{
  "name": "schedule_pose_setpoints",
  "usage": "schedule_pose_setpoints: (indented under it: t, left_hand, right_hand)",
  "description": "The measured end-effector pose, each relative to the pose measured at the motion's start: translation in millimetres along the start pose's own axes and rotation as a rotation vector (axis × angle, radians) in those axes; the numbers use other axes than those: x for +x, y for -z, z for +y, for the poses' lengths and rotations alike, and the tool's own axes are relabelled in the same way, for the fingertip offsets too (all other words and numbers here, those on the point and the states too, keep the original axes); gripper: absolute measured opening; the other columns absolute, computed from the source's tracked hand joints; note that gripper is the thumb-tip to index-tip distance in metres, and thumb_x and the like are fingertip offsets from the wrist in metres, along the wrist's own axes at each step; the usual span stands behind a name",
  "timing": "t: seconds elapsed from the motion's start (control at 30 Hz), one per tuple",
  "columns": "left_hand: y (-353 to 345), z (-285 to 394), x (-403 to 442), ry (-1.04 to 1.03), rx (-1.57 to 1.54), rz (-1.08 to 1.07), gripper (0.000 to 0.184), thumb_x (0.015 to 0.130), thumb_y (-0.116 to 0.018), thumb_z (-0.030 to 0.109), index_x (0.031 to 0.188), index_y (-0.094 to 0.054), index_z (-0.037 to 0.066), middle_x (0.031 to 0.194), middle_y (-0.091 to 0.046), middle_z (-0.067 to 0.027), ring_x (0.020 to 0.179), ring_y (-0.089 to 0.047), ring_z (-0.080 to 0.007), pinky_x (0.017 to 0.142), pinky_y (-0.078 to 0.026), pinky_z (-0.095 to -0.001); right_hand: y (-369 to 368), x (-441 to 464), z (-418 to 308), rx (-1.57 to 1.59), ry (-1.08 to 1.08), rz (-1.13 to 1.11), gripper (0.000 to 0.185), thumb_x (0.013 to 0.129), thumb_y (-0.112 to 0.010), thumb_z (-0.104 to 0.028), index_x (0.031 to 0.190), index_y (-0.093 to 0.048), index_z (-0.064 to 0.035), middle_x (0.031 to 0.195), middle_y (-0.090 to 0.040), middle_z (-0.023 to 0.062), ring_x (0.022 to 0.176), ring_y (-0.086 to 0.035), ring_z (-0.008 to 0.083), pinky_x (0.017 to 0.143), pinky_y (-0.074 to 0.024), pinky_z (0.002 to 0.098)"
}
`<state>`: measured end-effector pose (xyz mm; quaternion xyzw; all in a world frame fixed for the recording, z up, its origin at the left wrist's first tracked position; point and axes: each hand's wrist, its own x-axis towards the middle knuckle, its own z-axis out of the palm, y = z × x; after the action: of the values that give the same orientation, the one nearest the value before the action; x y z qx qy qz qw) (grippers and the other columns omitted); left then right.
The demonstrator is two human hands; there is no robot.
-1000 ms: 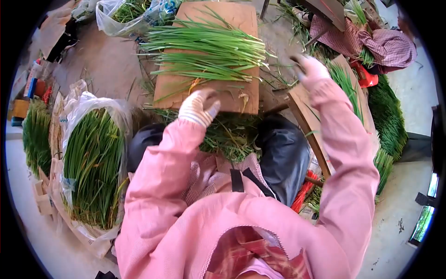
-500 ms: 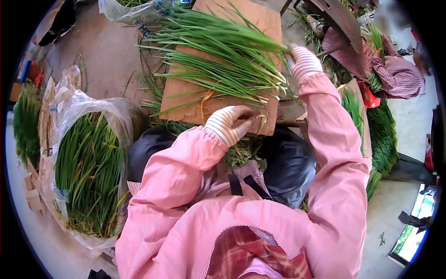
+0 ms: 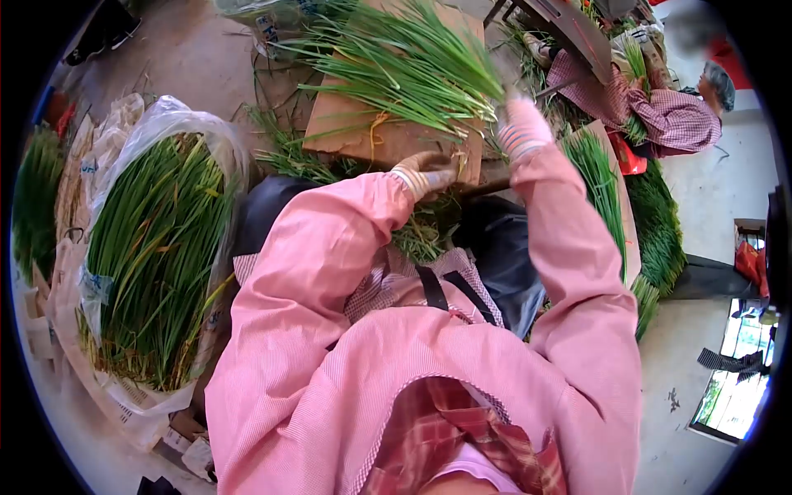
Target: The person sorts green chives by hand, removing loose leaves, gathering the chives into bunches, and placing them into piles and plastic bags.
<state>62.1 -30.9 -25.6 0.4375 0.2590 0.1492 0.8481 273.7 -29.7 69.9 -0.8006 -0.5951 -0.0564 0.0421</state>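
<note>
Long green garlic chives (image 3: pixel 412 70) lie fanned across a brown board (image 3: pixel 351 142), their pale stem ends toward the right. At those ends my right hand (image 3: pixel 525 125), in a striped glove and blurred by motion, is closed on a bunch of chives; its fingertips are partly hidden. My left hand (image 3: pixel 427 173), in a striped glove with darkened fingers, is at the board's near edge. Its fingers are curved and somewhat apart, close to a pale withered strip (image 3: pixel 459 162). A yellow-orange tie (image 3: pixel 377 128) rests on the board left of the stems.
A clear plastic bag (image 3: pixel 186 115) packed with chives stands at left. More chives (image 3: pixel 598 186) lie on a board at right, beside a dark green pile (image 3: pixel 656 227). Beyond a metal frame (image 3: pixel 569 33), another person in a checked garment (image 3: pixel 676 120) holds chives. Loose leaves litter the floor.
The camera view has shifted, so the board and bag appear higher. My left hand is nearer the withered strip. My right hand stays at the stem ends, still moving with the chives.
</note>
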Motion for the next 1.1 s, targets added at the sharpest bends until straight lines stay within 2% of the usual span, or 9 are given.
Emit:
schedule_pose_setpoints:
  t: [0.23,0.27,0.33,0.4,0.53,0.67,0.73,0.83,1.1]
  left_hand:
    - [-28,-25,-9,0.059,-0.845,0.224,0.052,0.075,-0.061,0.044,0.112,-0.048,0.011,0.112,-0.049,-0.0110,0.100,-0.049,-0.0298,0.081,-0.042,-0.0449]
    - [-24,-24,0,0.093,-1.032,0.271,0.045,0.077,-0.058,0.045,0.106,-0.053,0.011,0.102,-0.056,-0.0134,0.096,-0.050,-0.0317,0.079,-0.042,-0.0476]
    - [-8,-37,11,0.060,-0.914,0.394,0.033,0.082,-0.051,0.040,0.092,-0.056,0.009,0.084,-0.060,-0.0143,0.080,-0.056,-0.0342,0.076,-0.043,-0.0519]
    - [-11,-25,4,0.094,-0.975,0.362,0.031,0.083,-0.050,0.038,0.092,-0.056,0.009,0.084,-0.060,-0.0139,0.080,-0.056,-0.0338,0.076,-0.043,-0.0522]
    - [-9,-34,3,0.049,-1.019,0.251,0.027,0.083,-0.049,0.030,0.097,-0.055,0.008,0.090,-0.059,-0.0128,0.087,-0.053,-0.0337,0.080,-0.041,-0.0525]
    - [-18,-43,1,0.084,-1.004,0.400,0.028,0.082,-0.052,0.022,0.105,-0.051,0.006,0.097,-0.057,-0.0136,0.094,-0.051,-0.0344,0.084,-0.038,-0.0538]
    - [-14,-52,-5,0.129,-0.943,0.403,0.031,0.081,-0.053,0.021,0.108,-0.049,0.005,0.104,-0.055,-0.0144,0.097,-0.050,-0.0340,0.086,-0.038,-0.0529]
    - [-4,-53,-13,0.078,-0.748,0.315,0.034,0.080,-0.055,0.023,0.108,-0.049,0.004,0.105,-0.054,-0.0159,0.097,-0.049,-0.0345,0.087,-0.037,-0.0530]
    - [8,-30,-9,0.082,-0.554,0.364,0.026,0.079,-0.058,0.021,0.096,-0.054,0.001,0.092,-0.059,-0.0150,0.080,-0.055,-0.0325,0.074,-0.045,-0.0468]
  right_hand:
    - [-59,-131,-48,0.727,0.272,-0.260,0.057,0.069,-0.061,-0.011,0.120,-0.037,-0.0022,0.101,-0.050,0.0247,0.094,-0.050,0.0379,0.081,-0.0419,0.0381]
    - [-59,-143,-47,0.928,0.240,-0.354,0.059,0.070,-0.064,-0.005,0.122,-0.037,-0.0005,0.106,-0.053,0.0146,0.099,-0.050,0.0219,0.086,-0.0392,0.0301]
    - [-38,-154,-51,1.421,-0.055,-0.623,0.053,0.073,-0.063,-0.008,0.121,-0.040,-0.0017,0.107,-0.053,0.0095,0.100,-0.048,0.0161,0.086,-0.0385,0.0274]
    - [-49,-150,-39,1.526,-0.234,-0.497,0.042,0.077,-0.060,-0.009,0.115,-0.045,-0.0023,0.102,-0.054,0.0074,0.096,-0.049,0.0137,0.084,-0.0392,0.0264]
    - [-73,-122,-38,1.453,-0.336,-0.462,0.033,0.080,-0.059,-0.017,0.107,-0.050,-0.0015,0.094,-0.058,0.0075,0.086,-0.052,0.0151,0.076,-0.0420,0.0267]
    - [-95,-109,-55,0.987,-0.049,-0.461,0.043,0.070,-0.067,-0.028,0.099,-0.051,-0.0007,0.087,-0.058,0.0216,0.082,-0.056,0.0316,0.072,-0.0442,0.0331]
    - [-98,-113,-55,1.045,0.022,-0.538,0.045,0.076,-0.064,-0.015,0.114,-0.045,0.0007,0.096,-0.059,0.0110,0.086,-0.054,0.0149,0.077,-0.0434,0.0272]
    - [-109,-127,-58,1.620,-0.127,-0.521,0.039,0.079,-0.059,-0.022,0.108,-0.050,0.0026,0.089,-0.061,0.0146,0.081,-0.057,0.0189,0.073,-0.0438,0.0298]
    - [-96,-143,-53,1.256,-0.074,-0.619,0.030,0.081,-0.055,-0.020,0.101,-0.057,0.0012,0.083,-0.062,0.0097,0.073,-0.054,0.0141,0.070,-0.0443,0.0283]
